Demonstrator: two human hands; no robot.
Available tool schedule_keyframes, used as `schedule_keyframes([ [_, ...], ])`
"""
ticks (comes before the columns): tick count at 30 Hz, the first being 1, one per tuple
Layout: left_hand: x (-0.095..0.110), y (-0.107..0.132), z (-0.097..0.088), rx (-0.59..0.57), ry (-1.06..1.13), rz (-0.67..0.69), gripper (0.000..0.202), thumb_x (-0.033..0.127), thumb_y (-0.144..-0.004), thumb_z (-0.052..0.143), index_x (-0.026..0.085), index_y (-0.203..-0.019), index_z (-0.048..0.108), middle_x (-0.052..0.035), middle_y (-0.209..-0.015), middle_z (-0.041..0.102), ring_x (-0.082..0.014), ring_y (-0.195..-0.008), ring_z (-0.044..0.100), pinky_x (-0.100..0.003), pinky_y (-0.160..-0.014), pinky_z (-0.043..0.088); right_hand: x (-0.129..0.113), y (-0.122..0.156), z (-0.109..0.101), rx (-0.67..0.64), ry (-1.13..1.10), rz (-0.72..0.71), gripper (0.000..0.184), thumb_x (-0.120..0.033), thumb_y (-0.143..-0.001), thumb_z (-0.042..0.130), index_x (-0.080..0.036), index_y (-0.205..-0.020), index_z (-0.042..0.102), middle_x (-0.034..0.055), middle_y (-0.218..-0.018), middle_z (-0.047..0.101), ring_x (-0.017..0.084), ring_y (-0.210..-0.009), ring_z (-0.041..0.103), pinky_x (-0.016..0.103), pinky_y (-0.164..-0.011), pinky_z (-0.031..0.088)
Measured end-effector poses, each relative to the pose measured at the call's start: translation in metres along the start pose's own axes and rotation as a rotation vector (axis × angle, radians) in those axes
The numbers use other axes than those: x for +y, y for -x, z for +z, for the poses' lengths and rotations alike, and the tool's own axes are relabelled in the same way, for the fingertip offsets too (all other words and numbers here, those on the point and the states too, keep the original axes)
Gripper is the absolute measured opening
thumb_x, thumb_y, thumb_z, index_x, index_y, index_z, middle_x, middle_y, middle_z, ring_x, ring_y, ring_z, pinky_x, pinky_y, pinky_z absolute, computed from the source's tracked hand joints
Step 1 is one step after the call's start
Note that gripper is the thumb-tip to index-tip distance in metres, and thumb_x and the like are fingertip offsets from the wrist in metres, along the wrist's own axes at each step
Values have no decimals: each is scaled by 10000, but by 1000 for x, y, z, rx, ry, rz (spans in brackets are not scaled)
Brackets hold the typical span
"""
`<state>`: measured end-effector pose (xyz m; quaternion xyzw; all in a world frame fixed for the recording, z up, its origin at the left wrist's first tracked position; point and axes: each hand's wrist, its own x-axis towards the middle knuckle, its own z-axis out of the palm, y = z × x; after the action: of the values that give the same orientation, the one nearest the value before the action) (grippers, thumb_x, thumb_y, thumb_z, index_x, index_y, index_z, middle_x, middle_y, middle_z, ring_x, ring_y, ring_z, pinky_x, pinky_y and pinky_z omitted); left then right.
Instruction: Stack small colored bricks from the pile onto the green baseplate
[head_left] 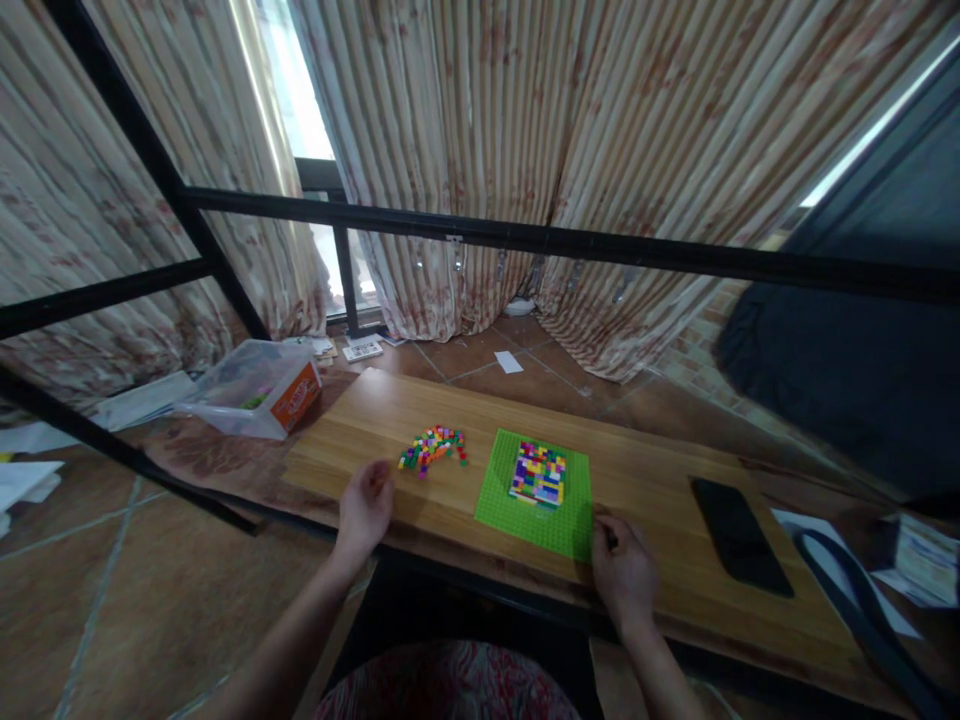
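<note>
On the wooden board, a green studded baseplate (495,505) carries a block built from small multicoloured toy bricks (538,472). A loose pile of small bricks (435,446) lies to its left. My left hand (366,508) is closed with its fingers curled, just left of and nearer than the pile; whatever it may hold is hidden. At the baseplate's lower right corner is my right hand (624,570), also closed with curled fingers. Its fingertips are at the plate's edge, and I cannot tell whether they touch it or hold anything.
A black phone (741,535) lies on the right part of the wooden board (645,490). Left of the board stands a clear plastic box (247,400) with an orange label. A black metal rail (480,228) crosses behind, before striped curtains (480,120). A dark strap (855,590) lies at the right.
</note>
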<state>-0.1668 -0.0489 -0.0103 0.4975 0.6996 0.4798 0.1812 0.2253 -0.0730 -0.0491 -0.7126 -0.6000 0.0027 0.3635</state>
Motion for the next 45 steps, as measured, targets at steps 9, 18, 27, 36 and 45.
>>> schedule_keyframes([
  [9,-24,-83,-15,-38,-507,286,299,205,-827,466,148,-1074,623,-188,-1165,652,-314,-1142,608,-484,-1016,489,-31,11,9,-99,282,-164,416,-342,-988,346,-164,-1196,659,141,-1250,651,300,-1089,560,450,-927,419],
  [18,-30,-120,15,-181,-602,437,261,223,-902,400,157,-1004,632,-177,-1146,653,-300,-1126,582,-464,-1034,450,-66,20,-13,-17,100,-350,288,-324,-986,462,-189,-1040,711,122,-1106,709,267,-1002,619,447,-918,465],
  [27,-33,-116,15,-136,-579,428,257,246,-911,414,154,-1029,623,-165,-1134,651,-302,-1087,564,-462,-1008,455,-212,-14,78,-291,-196,-364,283,-172,-958,480,-217,-1124,705,80,-1073,671,205,-1001,607,334,-895,501],
  [36,-26,-115,14,-144,-576,391,221,234,-888,445,163,-1007,617,-148,-1111,645,-302,-1067,554,-458,-992,448,-211,-46,113,-487,-41,-442,222,-180,-920,555,-229,-1065,716,85,-1079,625,239,-1023,516,359,-926,436],
  [45,-25,-114,15,-142,-583,380,244,227,-886,434,155,-1019,625,-152,-1119,640,-303,-1079,555,-468,-998,435,-203,-38,101,-476,-102,-433,227,-212,-930,534,-206,-1094,691,93,-1093,640,245,-1039,522,372,-940,423],
])
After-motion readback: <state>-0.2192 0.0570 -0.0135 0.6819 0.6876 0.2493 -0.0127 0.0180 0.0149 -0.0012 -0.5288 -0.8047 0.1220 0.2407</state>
